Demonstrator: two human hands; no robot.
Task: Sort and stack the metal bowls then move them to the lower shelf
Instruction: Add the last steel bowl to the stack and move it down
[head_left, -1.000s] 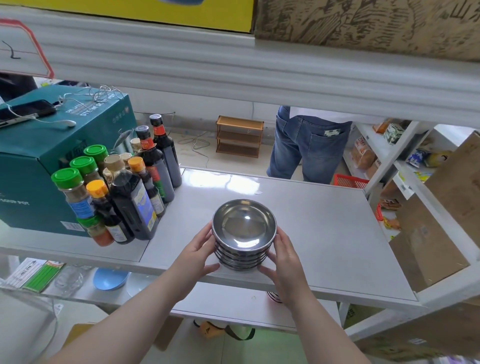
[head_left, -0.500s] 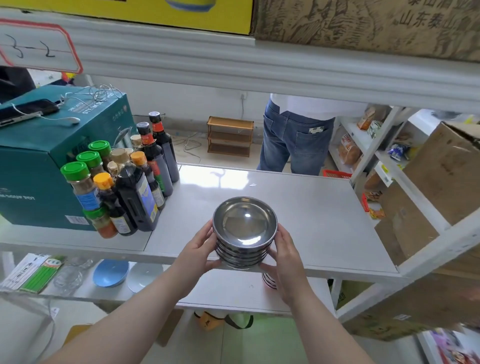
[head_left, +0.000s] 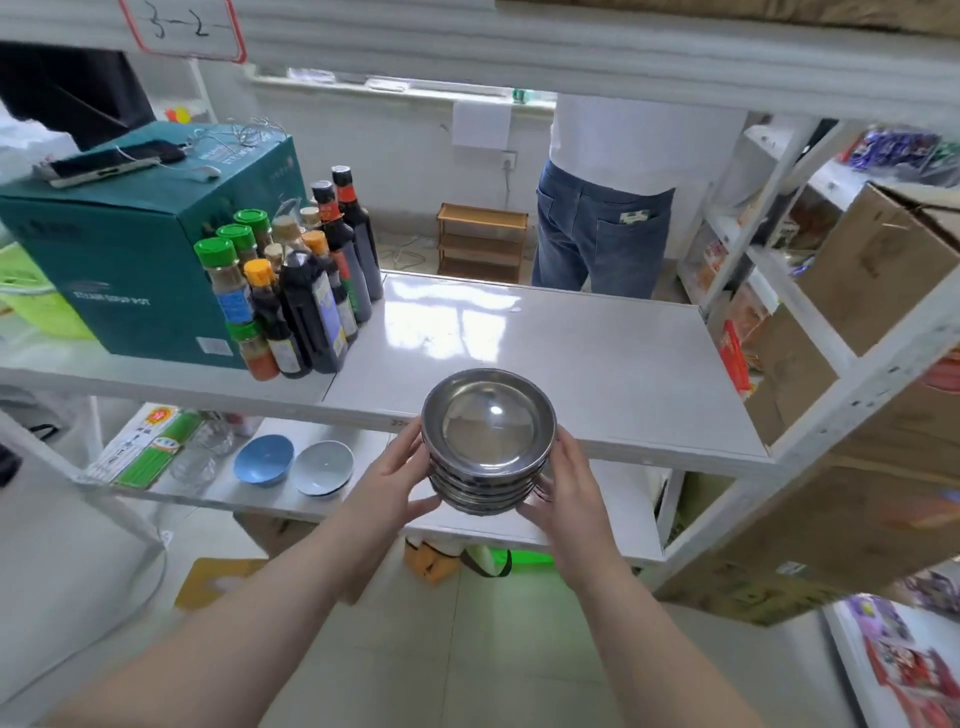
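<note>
A stack of several shiny metal bowls (head_left: 488, 439) hangs in the air just in front of the white upper shelf's front edge (head_left: 649, 457). My left hand (head_left: 395, 478) cups the stack's left side and my right hand (head_left: 569, 486) cups its right side. The white lower shelf (head_left: 363, 506) lies below and behind the stack, partly hidden by my hands and the bowls.
Sauce and spice bottles (head_left: 296, 291) and a teal box (head_left: 130, 249) fill the upper shelf's left. A blue bowl (head_left: 263, 460), a pale bowl (head_left: 323, 466) and glassware (head_left: 200, 452) sit on the lower shelf's left. A person in jeans (head_left: 602, 228) stands behind. Cardboard boxes (head_left: 872, 291) crowd the right.
Both hands have lifted the stack off the upper shelf and drawn it back past the front edge, toward me. The view has tilted down, showing more of the lower shelf.
</note>
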